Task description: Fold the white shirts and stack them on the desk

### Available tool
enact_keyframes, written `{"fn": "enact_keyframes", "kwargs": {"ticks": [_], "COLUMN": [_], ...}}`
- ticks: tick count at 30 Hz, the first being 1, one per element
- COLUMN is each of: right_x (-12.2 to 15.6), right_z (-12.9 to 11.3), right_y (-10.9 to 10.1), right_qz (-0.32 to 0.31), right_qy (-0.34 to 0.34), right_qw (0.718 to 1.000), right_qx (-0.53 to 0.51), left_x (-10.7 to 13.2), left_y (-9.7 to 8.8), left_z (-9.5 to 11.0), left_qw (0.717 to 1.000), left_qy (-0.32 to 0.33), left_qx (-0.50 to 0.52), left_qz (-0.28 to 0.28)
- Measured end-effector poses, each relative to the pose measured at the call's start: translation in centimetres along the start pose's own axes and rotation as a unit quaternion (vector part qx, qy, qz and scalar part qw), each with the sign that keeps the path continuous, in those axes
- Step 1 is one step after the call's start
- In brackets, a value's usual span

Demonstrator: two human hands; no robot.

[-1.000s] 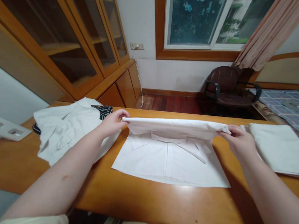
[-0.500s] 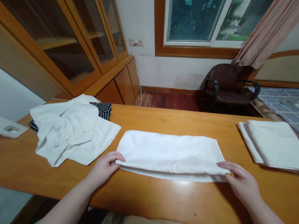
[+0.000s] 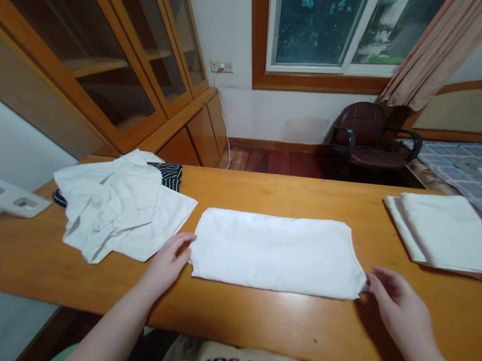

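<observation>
A white cloth, folded into a long rectangle, lies flat on the wooden table in front of me. My left hand is at its left edge, fingertips against the fabric and thumb apart from the index finger. At the opposite end, my right hand pinches the near right corner between thumb and fingers, drawing it to a small point. The other fingers of that hand are curled.
On the left lie crumpled white cloths over a black-and-white striped fabric. A stack of folded white cloth sits at the right. A white slotted object juts in from the left. Beyond the wooden table stands a brown armchair.
The near edge, earlier lifted and held by both hands, now lies down toward me. My left hand has shifted slightly up along the side; my right hand has moved outward to the corner.
</observation>
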State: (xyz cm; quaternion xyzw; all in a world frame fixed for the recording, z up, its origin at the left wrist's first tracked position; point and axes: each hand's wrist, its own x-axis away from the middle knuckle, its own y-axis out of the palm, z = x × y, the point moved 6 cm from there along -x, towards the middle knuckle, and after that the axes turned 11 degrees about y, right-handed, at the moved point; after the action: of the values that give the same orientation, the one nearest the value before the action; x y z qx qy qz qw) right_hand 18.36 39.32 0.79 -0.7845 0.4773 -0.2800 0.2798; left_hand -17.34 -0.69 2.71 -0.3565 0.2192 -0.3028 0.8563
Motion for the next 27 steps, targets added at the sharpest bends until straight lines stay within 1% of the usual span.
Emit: {"fn": "enact_keyframes", "kwargs": {"ticks": [1, 2, 4, 5, 6, 8, 11, 14, 17, 19, 20, 22, 24, 27], "right_x": [0.4, 0.9, 2.1, 2.7, 3.2, 3.9, 4.4, 4.5, 4.7, 4.8, 4.9, 4.8, 4.3, 3.5], "right_z": [0.3, 0.5, 0.5, 0.4, 0.3, -0.1, -0.5, -0.7, -0.9, -1.2, -1.4, -2.0, -2.7, -3.7], "right_y": [0.4, 1.0, 2.5, 3.1, 3.4, 3.9, 4.3, 4.8, 5.5, 6.0, 6.2, 6.4, 6.5, 6.5], "right_qz": [-0.03, -0.075, -0.167, -0.194, -0.205, -0.203, -0.185, -0.179, -0.197, -0.22, -0.232, -0.25, -0.252, -0.247], "right_qy": [0.053, 0.099, 0.173, 0.206, 0.233, 0.26, 0.256, 0.244, 0.265, 0.296, 0.309, 0.313, 0.294, 0.256], "right_qw": [0.997, 0.989, 0.958, 0.939, 0.923, 0.9, 0.888, 0.875, 0.835, 0.805, 0.795, 0.789, 0.8, 0.824], "right_qx": [-0.037, -0.079, -0.159, -0.195, -0.229, -0.286, -0.335, -0.379, -0.439, -0.464, -0.467, -0.465, -0.458, -0.441], "left_x": [-0.1, 0.0, 0.7, 1.3, 1.9, 3.4, 5.1, 6.0, 6.2, 6.1, 5.9, 5.2, 4.2, 2.7], "left_y": [-0.3, -0.5, -0.4, -0.3, -0.1, 0.7, 2.2, 3.6, 4.6, 5.1, 5.3, 5.4, 5.4, 5.0], "left_z": [-0.4, -0.9, -1.5, -1.7, -1.8, -1.4, 0.0, 1.1, 1.6, 1.8, 1.9, 2.4, 2.8, 3.1], "left_qw": [0.999, 0.997, 0.989, 0.983, 0.975, 0.954, 0.905, 0.85, 0.799, 0.776, 0.772, 0.783, 0.803, 0.825], "left_qy": [-0.035, -0.072, -0.146, -0.182, -0.216, -0.278, -0.343, -0.395, -0.42, -0.423, -0.423, -0.414, -0.397, -0.378], "left_qx": [0.01, 0.017, 0.023, 0.028, 0.042, 0.11, 0.252, 0.349, 0.424, 0.456, 0.463, 0.457, 0.439, 0.418], "left_qz": [0.021, 0.031, 0.013, -0.003, -0.02, -0.038, -0.025, 0.013, 0.075, 0.102, 0.103, 0.085, 0.061, 0.051]}}
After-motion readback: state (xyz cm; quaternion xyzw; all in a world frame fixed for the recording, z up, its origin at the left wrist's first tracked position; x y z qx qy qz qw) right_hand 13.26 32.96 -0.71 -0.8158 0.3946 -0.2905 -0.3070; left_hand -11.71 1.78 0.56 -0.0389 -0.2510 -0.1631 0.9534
